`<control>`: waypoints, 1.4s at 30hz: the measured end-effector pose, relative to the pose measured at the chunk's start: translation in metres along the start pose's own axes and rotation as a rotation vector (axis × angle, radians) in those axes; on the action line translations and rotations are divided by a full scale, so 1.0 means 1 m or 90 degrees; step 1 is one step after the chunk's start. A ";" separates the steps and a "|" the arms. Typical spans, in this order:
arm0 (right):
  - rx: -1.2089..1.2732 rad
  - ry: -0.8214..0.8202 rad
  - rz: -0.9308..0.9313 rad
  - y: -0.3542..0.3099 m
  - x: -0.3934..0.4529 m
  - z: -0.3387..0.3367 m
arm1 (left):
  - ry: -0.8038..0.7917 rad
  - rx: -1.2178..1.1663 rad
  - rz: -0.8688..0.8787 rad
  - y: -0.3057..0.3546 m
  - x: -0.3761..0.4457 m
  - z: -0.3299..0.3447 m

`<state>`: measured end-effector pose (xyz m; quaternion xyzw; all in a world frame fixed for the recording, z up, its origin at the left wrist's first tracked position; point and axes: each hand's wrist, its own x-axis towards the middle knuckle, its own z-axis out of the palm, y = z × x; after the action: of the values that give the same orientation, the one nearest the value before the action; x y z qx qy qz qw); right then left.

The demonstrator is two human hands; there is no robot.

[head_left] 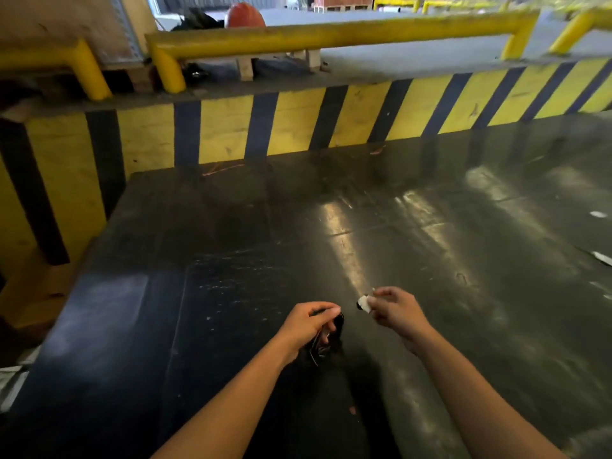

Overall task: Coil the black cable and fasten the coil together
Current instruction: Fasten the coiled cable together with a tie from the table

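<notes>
My left hand [306, 326] is closed around a small bundle of black cable [326, 342], whose loops hang below the fingers and blend into the dark surface. My right hand [394, 308] is a short way to the right, pinching a small white piece with a black end [363, 303] between thumb and fingers. Whether that piece is the cable's end or a fastener, I cannot tell. Both hands hover just above the black tabletop [331, 226].
A yellow-and-black striped barrier [298, 124] runs along the far edge of the surface. Yellow pipe railings [331, 34] stand behind it. White scraps [599, 215] lie at the far right. On the left the tabletop drops off to a yellow floor [39, 293].
</notes>
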<state>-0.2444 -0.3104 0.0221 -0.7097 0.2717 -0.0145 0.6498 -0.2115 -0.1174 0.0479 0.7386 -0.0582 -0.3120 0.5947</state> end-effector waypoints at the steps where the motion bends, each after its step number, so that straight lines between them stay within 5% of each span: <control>1: 0.020 -0.014 -0.035 -0.019 -0.002 0.000 | -0.020 0.000 0.007 0.009 0.002 0.000; 9: -0.149 -0.007 -0.317 -0.114 -0.003 0.004 | -0.091 -0.102 0.139 0.087 0.011 -0.007; 31: -0.421 -0.042 -0.555 -0.186 -0.026 -0.004 | -0.112 0.037 0.296 0.152 0.007 -0.038; 42: -0.425 0.082 -0.594 -0.178 -0.026 0.001 | -0.124 0.078 0.320 0.155 0.002 -0.031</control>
<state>-0.2005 -0.2974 0.1964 -0.9188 -0.0409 -0.2563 0.2974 -0.1496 -0.1365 0.1921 0.7024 -0.3152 -0.2200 0.5990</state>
